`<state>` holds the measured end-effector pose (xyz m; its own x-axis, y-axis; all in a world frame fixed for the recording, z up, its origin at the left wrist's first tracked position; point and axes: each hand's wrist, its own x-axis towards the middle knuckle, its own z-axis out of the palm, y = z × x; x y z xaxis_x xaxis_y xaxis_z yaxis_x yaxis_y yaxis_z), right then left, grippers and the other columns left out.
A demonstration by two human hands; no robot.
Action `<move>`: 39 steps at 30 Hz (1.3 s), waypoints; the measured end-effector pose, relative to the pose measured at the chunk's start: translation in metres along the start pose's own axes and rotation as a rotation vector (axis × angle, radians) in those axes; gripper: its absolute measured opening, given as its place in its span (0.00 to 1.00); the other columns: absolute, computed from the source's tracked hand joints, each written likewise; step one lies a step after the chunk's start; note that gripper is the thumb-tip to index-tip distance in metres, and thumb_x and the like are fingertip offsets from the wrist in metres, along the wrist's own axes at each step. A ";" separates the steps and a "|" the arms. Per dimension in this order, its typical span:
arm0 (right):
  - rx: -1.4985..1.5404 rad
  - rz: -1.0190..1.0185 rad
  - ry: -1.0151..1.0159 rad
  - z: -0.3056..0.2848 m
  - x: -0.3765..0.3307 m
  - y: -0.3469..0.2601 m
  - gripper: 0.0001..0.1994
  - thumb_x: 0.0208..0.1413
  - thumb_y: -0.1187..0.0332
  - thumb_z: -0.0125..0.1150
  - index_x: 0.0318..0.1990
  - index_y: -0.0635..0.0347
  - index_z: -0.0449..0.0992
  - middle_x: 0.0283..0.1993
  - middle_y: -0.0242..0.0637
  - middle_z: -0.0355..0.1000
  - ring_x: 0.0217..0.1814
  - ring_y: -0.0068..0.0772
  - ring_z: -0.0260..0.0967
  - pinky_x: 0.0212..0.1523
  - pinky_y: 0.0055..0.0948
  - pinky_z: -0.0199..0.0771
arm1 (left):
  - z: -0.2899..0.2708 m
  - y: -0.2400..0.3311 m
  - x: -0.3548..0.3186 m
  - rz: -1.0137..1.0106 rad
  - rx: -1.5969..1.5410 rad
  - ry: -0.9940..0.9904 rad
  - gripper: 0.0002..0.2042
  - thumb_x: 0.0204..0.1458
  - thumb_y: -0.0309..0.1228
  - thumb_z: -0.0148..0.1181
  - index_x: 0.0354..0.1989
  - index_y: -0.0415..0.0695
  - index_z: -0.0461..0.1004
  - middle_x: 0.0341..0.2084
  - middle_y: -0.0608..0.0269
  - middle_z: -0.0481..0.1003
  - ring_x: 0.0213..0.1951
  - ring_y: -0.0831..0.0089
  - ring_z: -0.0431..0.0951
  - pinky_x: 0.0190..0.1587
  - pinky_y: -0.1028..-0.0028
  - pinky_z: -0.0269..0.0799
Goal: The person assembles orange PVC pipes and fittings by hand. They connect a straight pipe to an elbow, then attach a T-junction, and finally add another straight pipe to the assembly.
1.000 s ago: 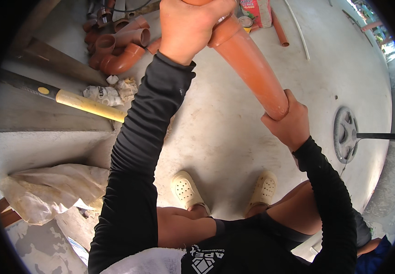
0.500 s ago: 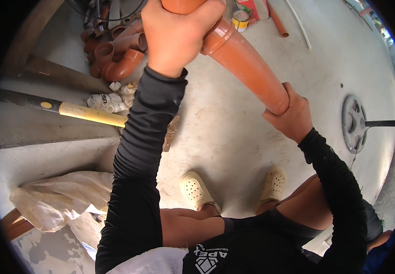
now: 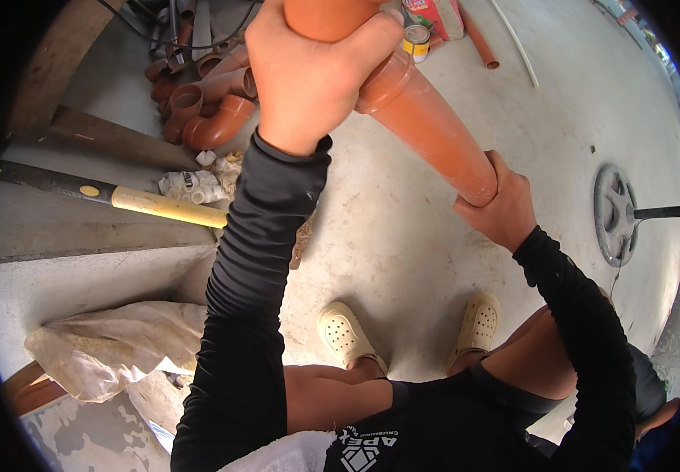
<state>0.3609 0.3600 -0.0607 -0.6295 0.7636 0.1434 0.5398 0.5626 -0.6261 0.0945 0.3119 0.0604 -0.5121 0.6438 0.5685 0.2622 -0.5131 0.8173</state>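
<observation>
An orange-brown plastic drain pipe (image 3: 434,134) slants across in front of me, from the top edge down to the right. My left hand (image 3: 308,79) is closed round a thicker pipe fitting (image 3: 332,17) at its upper end, the thumb lying along the side near the collar. The fitting's far end is cut off by the top of the picture. Lower down, my right hand (image 3: 505,200) wraps the pipe's near end, fingers over the rim. Both sleeves are black.
Orange-brown pipe elbows and tees (image 3: 214,118) lie in a pile at the far left. A yellow-and-black tool handle (image 3: 143,204) juts in beside my left arm. A tin can (image 3: 416,41) stands at the back. A round stand base (image 3: 615,212) is on the right.
The pipe and my left hand sit slightly lower and further right in the picture. Both hands keep their grip, and the whole view has shifted a little.
</observation>
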 end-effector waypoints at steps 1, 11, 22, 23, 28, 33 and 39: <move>-0.007 -0.004 -0.005 0.000 0.000 0.002 0.26 0.46 0.63 0.76 0.53 0.59 0.74 0.38 0.48 0.83 0.40 0.56 0.83 0.44 0.43 0.84 | -0.007 0.003 0.000 -0.036 0.047 -0.084 0.15 0.51 0.22 0.70 0.47 0.35 0.79 0.36 0.64 0.83 0.35 0.77 0.82 0.40 0.74 0.80; -0.104 -0.064 0.037 0.011 -0.003 0.003 0.30 0.46 0.59 0.79 0.55 0.59 0.73 0.40 0.52 0.83 0.42 0.61 0.82 0.45 0.49 0.84 | -0.016 0.001 0.005 0.001 0.013 0.044 0.21 0.45 0.27 0.74 0.48 0.34 0.78 0.36 0.61 0.84 0.37 0.74 0.83 0.44 0.70 0.81; -0.069 -0.109 0.073 -0.003 0.019 -0.005 0.29 0.44 0.58 0.78 0.52 0.59 0.74 0.41 0.48 0.83 0.43 0.56 0.83 0.45 0.47 0.84 | -0.015 0.046 -0.001 0.083 -0.022 -0.057 0.27 0.42 0.27 0.75 0.54 0.35 0.77 0.40 0.63 0.83 0.42 0.76 0.82 0.50 0.70 0.80; -0.084 -0.075 0.077 -0.003 0.019 -0.003 0.28 0.44 0.58 0.78 0.52 0.59 0.74 0.42 0.48 0.83 0.43 0.56 0.83 0.45 0.47 0.84 | -0.016 0.048 -0.001 0.046 -0.025 -0.055 0.27 0.42 0.26 0.75 0.55 0.35 0.77 0.40 0.63 0.83 0.43 0.76 0.82 0.49 0.70 0.80; 0.005 -0.124 -0.004 -0.003 0.011 -0.004 0.28 0.45 0.59 0.78 0.52 0.58 0.74 0.41 0.50 0.82 0.42 0.58 0.83 0.44 0.47 0.84 | -0.029 0.045 0.006 -0.120 -0.070 -0.167 0.25 0.44 0.23 0.74 0.54 0.35 0.77 0.40 0.62 0.84 0.42 0.76 0.83 0.48 0.71 0.81; -0.038 -0.093 0.014 -0.012 0.015 -0.012 0.27 0.44 0.60 0.77 0.51 0.58 0.75 0.37 0.51 0.82 0.39 0.60 0.82 0.42 0.47 0.84 | -0.031 0.029 0.007 -0.090 -0.063 -0.108 0.22 0.48 0.23 0.72 0.53 0.33 0.76 0.39 0.60 0.84 0.40 0.76 0.84 0.46 0.71 0.81; 0.015 -0.013 -0.007 0.007 -0.004 -0.031 0.26 0.45 0.60 0.76 0.51 0.59 0.74 0.36 0.50 0.81 0.38 0.61 0.82 0.41 0.49 0.84 | -0.028 0.021 0.009 -0.081 0.052 0.027 0.20 0.48 0.24 0.72 0.50 0.34 0.77 0.37 0.61 0.83 0.38 0.77 0.83 0.45 0.71 0.81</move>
<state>0.3432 0.3371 -0.0473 -0.6408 0.7537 0.1461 0.5231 0.5680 -0.6354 0.0730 0.2908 0.0803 -0.5552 0.6657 0.4986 0.2614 -0.4294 0.8645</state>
